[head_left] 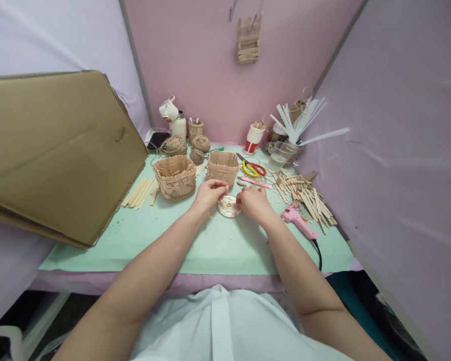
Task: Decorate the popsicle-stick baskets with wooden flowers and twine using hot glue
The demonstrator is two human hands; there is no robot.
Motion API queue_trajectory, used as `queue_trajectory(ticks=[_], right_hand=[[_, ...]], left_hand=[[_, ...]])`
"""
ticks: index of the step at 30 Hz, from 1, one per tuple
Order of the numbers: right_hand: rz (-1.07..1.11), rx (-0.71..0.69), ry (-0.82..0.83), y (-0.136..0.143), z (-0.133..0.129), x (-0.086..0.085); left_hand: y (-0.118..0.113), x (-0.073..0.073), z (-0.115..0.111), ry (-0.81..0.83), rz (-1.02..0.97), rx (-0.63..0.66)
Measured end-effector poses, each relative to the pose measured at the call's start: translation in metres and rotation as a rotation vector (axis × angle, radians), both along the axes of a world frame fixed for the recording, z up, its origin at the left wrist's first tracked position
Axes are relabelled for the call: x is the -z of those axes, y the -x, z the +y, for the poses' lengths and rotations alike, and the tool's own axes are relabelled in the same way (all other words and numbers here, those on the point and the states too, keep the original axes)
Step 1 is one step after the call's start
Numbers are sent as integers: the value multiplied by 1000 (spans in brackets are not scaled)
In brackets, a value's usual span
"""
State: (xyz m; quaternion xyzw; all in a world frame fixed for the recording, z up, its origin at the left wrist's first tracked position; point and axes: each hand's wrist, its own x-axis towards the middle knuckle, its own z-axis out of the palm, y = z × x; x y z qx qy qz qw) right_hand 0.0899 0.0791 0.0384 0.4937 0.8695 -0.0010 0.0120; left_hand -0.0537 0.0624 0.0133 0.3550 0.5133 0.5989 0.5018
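A small round white dish (229,206) with pale shavings in it lies on the green table cover, between my hands. My left hand (211,194) is closed at the dish's upper left, thumb and forefinger pinching a small pale piece. At the dish's right edge is my right hand (252,200), its fingers curled down; whatever they hold, if anything, is hidden. Just behind my left hand stands a woven wooden basket (223,168). Another woven basket (175,179), with wooden strips inside, stands further left.
Wooden sticks (311,198) and a pink glue gun (298,222) lie to the right. Scissors (253,168) and a pink cutter (254,182) are behind my right hand. Twine balls (174,145), cups and a bottle stand at the back. Large cardboard (56,155) leans at the left.
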Motion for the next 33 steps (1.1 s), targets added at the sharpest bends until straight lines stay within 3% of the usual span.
queue_trajectory(ticks=[13,19,25,33], right_hand=[[195,59,71,5,-2,6],[531,73,248,-8,10,14],[881,77,414,-15,13,10],[921,91,427,-9,11,5]], left_hand=[[0,1,0,5,-4,5],[1,3,1,15,-7,11],[-3,2,-2,17,52,88],[-7,0,-6,13,58,102]])
